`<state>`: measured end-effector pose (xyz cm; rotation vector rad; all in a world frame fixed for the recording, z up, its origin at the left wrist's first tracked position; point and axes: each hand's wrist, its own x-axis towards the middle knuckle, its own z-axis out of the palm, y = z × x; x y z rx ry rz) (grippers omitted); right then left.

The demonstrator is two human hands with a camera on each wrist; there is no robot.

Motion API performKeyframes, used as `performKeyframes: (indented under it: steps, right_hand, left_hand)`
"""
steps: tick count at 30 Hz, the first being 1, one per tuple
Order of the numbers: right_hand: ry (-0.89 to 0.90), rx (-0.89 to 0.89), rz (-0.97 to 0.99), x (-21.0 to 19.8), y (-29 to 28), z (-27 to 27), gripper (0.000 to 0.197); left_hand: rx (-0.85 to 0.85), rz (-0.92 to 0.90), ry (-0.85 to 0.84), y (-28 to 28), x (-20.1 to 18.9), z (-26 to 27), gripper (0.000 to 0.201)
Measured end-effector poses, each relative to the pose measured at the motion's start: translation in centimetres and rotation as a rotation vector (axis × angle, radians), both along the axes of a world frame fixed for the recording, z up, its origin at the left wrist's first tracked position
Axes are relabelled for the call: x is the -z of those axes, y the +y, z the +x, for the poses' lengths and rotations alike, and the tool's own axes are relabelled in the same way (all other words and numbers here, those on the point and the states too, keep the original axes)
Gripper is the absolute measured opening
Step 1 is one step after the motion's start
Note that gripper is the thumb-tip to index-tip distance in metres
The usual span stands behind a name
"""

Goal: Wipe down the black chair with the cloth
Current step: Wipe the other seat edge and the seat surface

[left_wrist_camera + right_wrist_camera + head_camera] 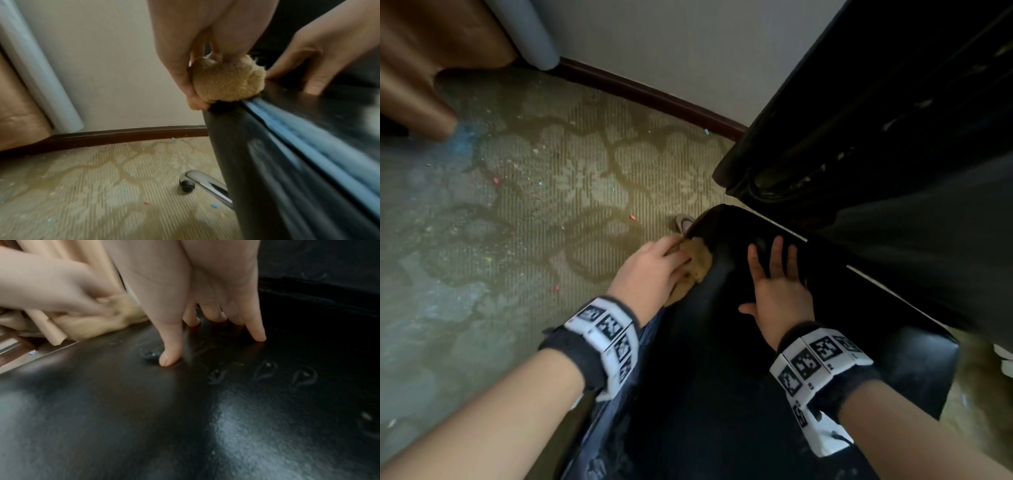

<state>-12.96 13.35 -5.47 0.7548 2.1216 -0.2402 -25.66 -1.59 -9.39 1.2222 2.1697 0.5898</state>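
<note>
The black chair (709,359) fills the lower middle of the head view, its glossy seat (185,418) marked with dried spots. My left hand (654,270) grips a bunched tan cloth (697,263) against the seat's left front edge; the left wrist view shows the cloth (226,81) balled between thumb and fingers on the corner of the chair (287,162). My right hand (777,284) lies flat on the seat, to the right of the cloth, fingers spread. In the right wrist view its fingertips (168,360) press the leather.
A patterned carpet (534,205) littered with small coloured crumbs lies to the left. A chrome chair leg with a castor (191,181) sticks out below the seat. A black desk or cabinet (876,120) stands close on the right; a white wall with dark skirting (654,92) lies behind.
</note>
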Motion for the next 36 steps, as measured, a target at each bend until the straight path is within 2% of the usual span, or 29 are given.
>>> performKeyframes:
  steps: [2, 4, 8, 9, 13, 17, 24, 27, 29, 31, 33, 36]
  right_hand:
    - [0.003, 0.004, 0.001, 0.0, -0.1, -0.1, 0.09]
    - [0.011, 0.003, 0.01, 0.1, -0.1, -0.1, 0.09]
    - [0.022, 0.007, 0.009, 0.2, -0.2, 0.1, 0.09]
    - [0.023, 0.007, 0.009, 0.2, -0.2, 0.1, 0.09]
    - [0.03, 0.016, 0.008, 0.4, -0.2, 0.2, 0.092]
    - [0.023, 0.01, 0.007, 0.4, 0.0, -0.1, 0.094]
    - [0.02, 0.004, 0.017, 0.4, 0.0, -0.2, 0.095]
    - [0.043, 0.001, 0.024, 0.3, 0.0, 0.1, 0.095]
    - [0.076, 0.028, 0.015, 0.1, -0.1, 0.4, 0.095]
    - [0.122, 0.069, 0.002, -0.1, -0.6, 1.1, 0.092]
    - [0.17, 0.071, -0.01, -0.2, -2.1, 2.1, 0.088]
    - [0.191, 0.027, -0.077, -0.1, -5.6, 4.1, 0.086]
  left_hand:
    - [0.037, -0.049, -0.037, -2.2, -0.6, 0.4, 0.032]
    - [0.038, -0.099, -0.028, -2.5, -1.6, -0.6, 0.031]
    - [-0.21, -0.008, 0.041, 1.7, -2.1, -4.0, 0.035]
    - [-0.219, 0.008, 0.035, 2.7, -1.9, -4.0, 0.036]
    - [-0.017, -0.022, -0.006, 2.1, -0.9, -0.7, 0.043]
    - [0.006, -0.061, -0.031, -0.1, -0.5, 0.2, 0.047]
    - [0.156, -0.146, 0.026, -9.5, -1.3, 3.3, 0.042]
    - [0.01, -0.191, -0.036, -11.1, -1.6, 2.9, 0.03]
    - [-0.168, -0.167, -0.034, -9.5, -2.0, 1.8, 0.037]
    - [-0.274, -0.083, -0.049, -7.0, -2.7, 1.3, 0.031]
    - [-0.235, -0.078, -0.068, -5.3, -3.0, 2.2, 0.022]
    - [-0.165, -0.095, -0.1, -6.0, -1.8, 4.6, 0.043]
